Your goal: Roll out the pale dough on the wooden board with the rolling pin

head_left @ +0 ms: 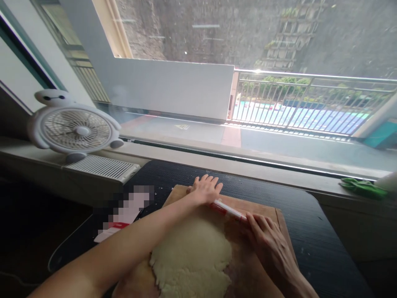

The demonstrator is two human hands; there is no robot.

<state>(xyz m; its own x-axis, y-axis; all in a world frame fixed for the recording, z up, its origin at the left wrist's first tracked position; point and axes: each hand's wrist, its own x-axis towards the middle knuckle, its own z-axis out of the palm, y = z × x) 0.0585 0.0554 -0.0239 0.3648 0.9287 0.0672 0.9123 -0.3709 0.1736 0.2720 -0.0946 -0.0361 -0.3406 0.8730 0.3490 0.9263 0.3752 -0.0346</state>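
Observation:
A flattened sheet of pale dough [192, 252] with ragged edges lies on a wooden board [245, 258]. Across the far part of the board runs a slim white-and-red rolling pin [230, 210]. My left hand [206, 189] rests its palm over the pin's left end, fingers stretched out and spread. At the other end, my right hand [266, 234] has its fingers bent over the pin, hiding that tip. The pin lies just beyond the dough's far edge; my left forearm covers part of the sheet's left side.
The board sits on a dark table [313, 231]. Left of it lies a pale, partly pixelated packet [130, 211] with a red mark. A white fan [81, 130] stands on the ledge by the window, and a green cloth [364, 188] lies on the sill at right.

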